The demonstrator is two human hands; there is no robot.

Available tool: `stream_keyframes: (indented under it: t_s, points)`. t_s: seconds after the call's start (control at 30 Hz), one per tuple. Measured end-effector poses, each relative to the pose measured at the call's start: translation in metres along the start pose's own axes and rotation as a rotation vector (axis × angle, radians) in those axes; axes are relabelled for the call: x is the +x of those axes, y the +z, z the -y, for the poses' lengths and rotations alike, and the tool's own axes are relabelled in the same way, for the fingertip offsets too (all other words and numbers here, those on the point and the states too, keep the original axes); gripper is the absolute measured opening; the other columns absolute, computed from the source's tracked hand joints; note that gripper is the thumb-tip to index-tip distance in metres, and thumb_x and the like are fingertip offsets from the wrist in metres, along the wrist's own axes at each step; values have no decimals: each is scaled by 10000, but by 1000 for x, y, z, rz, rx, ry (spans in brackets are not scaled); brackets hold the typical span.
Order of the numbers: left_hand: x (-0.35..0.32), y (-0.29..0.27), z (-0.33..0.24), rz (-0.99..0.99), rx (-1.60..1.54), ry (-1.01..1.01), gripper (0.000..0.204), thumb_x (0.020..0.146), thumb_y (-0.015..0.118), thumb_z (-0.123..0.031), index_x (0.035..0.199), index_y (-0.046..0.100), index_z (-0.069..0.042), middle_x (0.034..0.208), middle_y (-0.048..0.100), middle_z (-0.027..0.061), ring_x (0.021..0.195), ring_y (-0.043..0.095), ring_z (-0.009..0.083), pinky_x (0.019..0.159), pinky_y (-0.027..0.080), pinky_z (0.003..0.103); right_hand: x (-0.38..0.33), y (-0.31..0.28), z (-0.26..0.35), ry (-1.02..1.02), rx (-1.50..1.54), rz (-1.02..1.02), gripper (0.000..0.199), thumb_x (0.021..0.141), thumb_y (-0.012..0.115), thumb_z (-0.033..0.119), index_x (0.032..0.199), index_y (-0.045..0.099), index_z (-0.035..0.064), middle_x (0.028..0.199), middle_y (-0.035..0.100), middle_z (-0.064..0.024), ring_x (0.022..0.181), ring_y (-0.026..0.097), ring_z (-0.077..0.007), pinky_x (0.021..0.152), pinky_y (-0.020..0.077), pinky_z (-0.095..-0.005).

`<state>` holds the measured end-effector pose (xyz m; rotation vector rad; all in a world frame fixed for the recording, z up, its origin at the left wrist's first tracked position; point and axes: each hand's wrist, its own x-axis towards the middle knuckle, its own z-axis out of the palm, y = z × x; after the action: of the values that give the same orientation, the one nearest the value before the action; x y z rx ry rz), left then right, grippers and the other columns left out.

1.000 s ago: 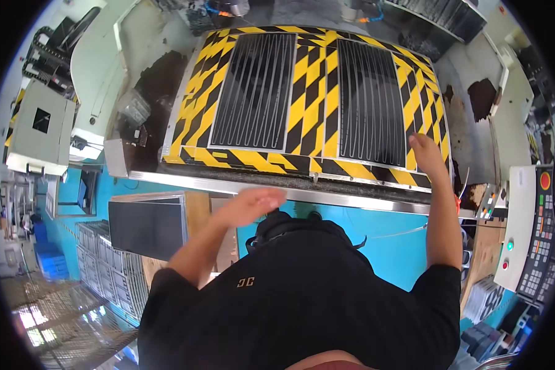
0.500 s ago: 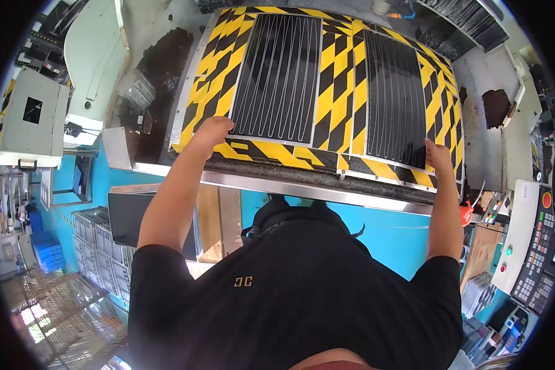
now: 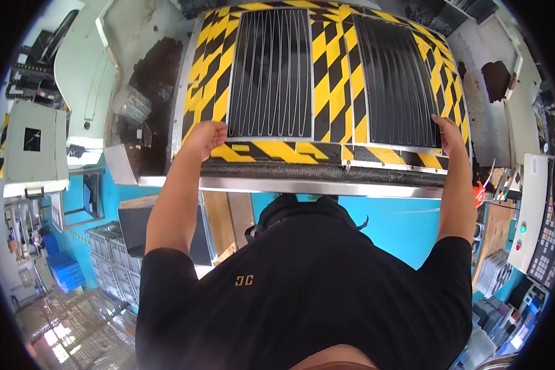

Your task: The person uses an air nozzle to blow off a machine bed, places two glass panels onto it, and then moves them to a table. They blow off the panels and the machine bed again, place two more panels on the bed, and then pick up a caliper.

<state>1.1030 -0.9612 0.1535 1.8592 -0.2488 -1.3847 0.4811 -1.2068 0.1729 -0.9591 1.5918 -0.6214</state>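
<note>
The large flat panel with yellow and black diagonal stripes [image 3: 333, 92] lies directly above the person's chest, across the upper middle of the view, and both hands rest on its near edge. The left hand [image 3: 205, 137] lies flat on the near left corner, its fingers close together and pointing to the dark ribbed window. The right hand [image 3: 448, 132] grips the near right corner; whether its fingers are spread I cannot tell. The panel carries two black ribbed rectangular inserts side by side, each framed in pale metal. Along its near side runs a long shiny metal rail [image 3: 302, 185].
</note>
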Motion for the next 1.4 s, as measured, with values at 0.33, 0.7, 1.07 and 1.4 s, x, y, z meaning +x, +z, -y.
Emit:
stream_keyframes:
  t_s: [0.33,0.7,1.07,1.4]
  points:
    - [-7,7,-5,207,-263,11,343,952,600,-216,1239,510,-52,1181,542,62,1065,552,200,880,546,412,-131,64,73,-368,384,450,518,869,641,140,1339,490,-16,1175,651,-110,1037,649,-184,939,508,-310]
    - [-36,32,-21,442,-366,124,460,1022,495,-342,1409,438,-101,1357,535,26,1086,607,165,740,590,328,-82,296,25,-56,324,585,614,938,634,169,1457,362,-18,1144,642,-119,999,648,-202,879,536,-329]
    - [-149,46,61,327,-680,522,531,928,619,-120,1421,439,-42,1286,599,64,1175,574,192,925,512,362,-159,245,31,-488,-440,609,614,965,580,389,1455,438,49,965,599,-28,724,539,-123,672,470,-272]
    - [-436,-38,368,-451,-1060,768,596,881,590,-18,1446,400,1,1354,561,144,1242,552,270,1075,420,414,-176,97,-170,158,-912,1135,539,976,559,437,1346,534,46,1082,663,-117,859,650,-235,764,519,-291]
